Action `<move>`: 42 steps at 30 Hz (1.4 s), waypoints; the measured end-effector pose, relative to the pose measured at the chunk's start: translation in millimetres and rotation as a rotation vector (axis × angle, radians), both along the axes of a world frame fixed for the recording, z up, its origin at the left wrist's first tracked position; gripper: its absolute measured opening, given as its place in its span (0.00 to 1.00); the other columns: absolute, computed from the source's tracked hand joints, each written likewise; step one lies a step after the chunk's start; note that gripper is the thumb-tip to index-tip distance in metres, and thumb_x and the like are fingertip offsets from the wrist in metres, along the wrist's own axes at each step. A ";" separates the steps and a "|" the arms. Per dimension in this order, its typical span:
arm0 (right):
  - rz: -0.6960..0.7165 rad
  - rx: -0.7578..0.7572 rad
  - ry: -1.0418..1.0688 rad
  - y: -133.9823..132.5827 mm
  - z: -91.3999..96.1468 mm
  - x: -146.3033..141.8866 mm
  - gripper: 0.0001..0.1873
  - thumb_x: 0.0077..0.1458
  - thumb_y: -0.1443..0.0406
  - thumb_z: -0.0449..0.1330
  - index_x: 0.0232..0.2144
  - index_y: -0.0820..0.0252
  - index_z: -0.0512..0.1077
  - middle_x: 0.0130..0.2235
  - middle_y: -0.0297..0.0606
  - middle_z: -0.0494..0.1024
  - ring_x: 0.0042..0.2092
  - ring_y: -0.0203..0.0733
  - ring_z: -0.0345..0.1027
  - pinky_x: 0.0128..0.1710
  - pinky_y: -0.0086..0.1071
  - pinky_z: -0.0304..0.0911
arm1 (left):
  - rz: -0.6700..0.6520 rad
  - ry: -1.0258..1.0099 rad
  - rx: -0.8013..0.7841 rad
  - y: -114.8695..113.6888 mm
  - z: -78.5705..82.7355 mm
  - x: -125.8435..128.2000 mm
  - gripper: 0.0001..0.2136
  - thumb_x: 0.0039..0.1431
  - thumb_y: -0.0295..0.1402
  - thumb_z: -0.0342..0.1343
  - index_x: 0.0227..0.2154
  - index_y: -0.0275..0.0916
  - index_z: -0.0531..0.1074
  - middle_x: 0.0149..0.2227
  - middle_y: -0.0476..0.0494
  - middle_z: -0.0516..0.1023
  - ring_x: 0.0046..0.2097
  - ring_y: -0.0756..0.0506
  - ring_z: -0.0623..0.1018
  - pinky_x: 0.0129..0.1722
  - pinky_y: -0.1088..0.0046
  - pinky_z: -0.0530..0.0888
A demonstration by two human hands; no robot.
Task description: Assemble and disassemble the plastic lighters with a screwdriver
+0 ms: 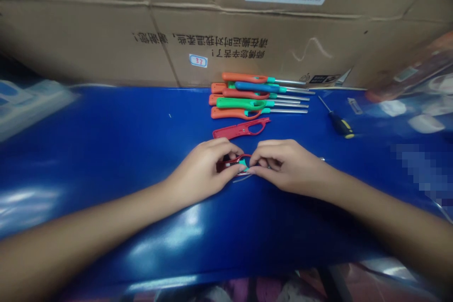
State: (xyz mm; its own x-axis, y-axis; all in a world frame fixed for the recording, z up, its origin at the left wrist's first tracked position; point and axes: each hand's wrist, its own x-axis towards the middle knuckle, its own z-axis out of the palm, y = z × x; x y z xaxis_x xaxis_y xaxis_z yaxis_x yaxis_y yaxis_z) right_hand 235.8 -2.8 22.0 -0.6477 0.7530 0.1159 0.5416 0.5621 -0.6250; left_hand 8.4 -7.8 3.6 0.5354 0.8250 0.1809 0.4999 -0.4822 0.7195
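My left hand (203,165) is closed around the rear of an opened red lighter (222,166), whose red casing shows inner parts. A turquoise trigger piece (242,165) sits between my two thumbs. My right hand (288,165) pinches at the lighter's front end with thumb and forefinger; the rest of that end is hidden by the fingers. Just beyond my hands lies a loose red casing half (230,131) with its hollow inside up. Behind it several long-necked lighters lie piled, including a green lighter (233,103) and a blue lighter (255,87).
A black and yellow screwdriver (340,125) lies on the blue table (141,146) at the right. Plastic bags with white pieces (424,122) stand at far right. A cardboard box (106,37) walls off the back. A whitish container (31,104) is at far left.
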 end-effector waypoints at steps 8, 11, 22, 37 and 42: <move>-0.033 -0.129 0.020 2.6 1.4 0.5 0.04 0.58 0.69 0.63 0.30 0.62 0.76 0.23 0.27 0.67 0.25 0.28 0.58 0.25 0.24 0.55 | -0.015 -0.009 0.022 2.5 -5.4 -0.4 0.08 0.62 0.30 0.62 0.43 0.37 0.78 0.37 0.47 0.77 0.37 0.49 0.75 0.37 0.74 0.71; -0.047 -0.132 0.013 3.1 1.7 -0.6 0.05 0.58 0.67 0.63 0.29 0.61 0.76 0.23 0.27 0.67 0.25 0.29 0.58 0.26 0.25 0.55 | -0.009 -0.007 0.020 1.8 -5.1 -0.3 0.08 0.62 0.31 0.61 0.43 0.38 0.78 0.37 0.47 0.78 0.37 0.49 0.75 0.37 0.73 0.71; -0.064 -0.113 0.040 0.4 -1.1 -1.5 0.04 0.56 0.68 0.63 0.29 0.60 0.75 0.23 0.26 0.67 0.25 0.29 0.57 0.28 0.27 0.54 | -0.064 0.018 -0.012 1.3 5.3 -2.7 0.14 0.55 0.26 0.59 0.46 0.38 0.77 0.39 0.45 0.78 0.32 0.50 0.73 0.31 0.75 0.71; 0.247 0.087 -0.207 1.2 7.9 12.1 0.08 0.65 0.63 0.58 0.46 0.55 0.70 0.44 0.36 0.75 0.37 0.35 0.67 0.35 0.29 0.58 | -0.084 0.008 -0.019 6.3 2.3 -5.1 0.12 0.56 0.37 0.66 0.42 0.39 0.79 0.39 0.44 0.80 0.41 0.45 0.78 0.41 0.70 0.74; 0.315 0.161 -0.258 2.5 7.1 14.3 0.09 0.67 0.65 0.54 0.47 0.55 0.72 0.45 0.35 0.74 0.39 0.35 0.67 0.35 0.30 0.58 | -0.088 0.006 -0.036 7.8 1.0 -6.1 0.12 0.56 0.37 0.67 0.42 0.40 0.80 0.40 0.44 0.81 0.41 0.45 0.78 0.41 0.70 0.74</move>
State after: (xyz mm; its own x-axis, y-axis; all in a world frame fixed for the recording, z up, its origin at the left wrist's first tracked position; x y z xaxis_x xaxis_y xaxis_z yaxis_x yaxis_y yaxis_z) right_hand 250.1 -0.3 29.1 -0.8660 0.4997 0.0199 0.4552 0.8040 -0.3825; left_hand 2.3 0.0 4.7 0.6068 0.7809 0.1484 0.4611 -0.4980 0.7344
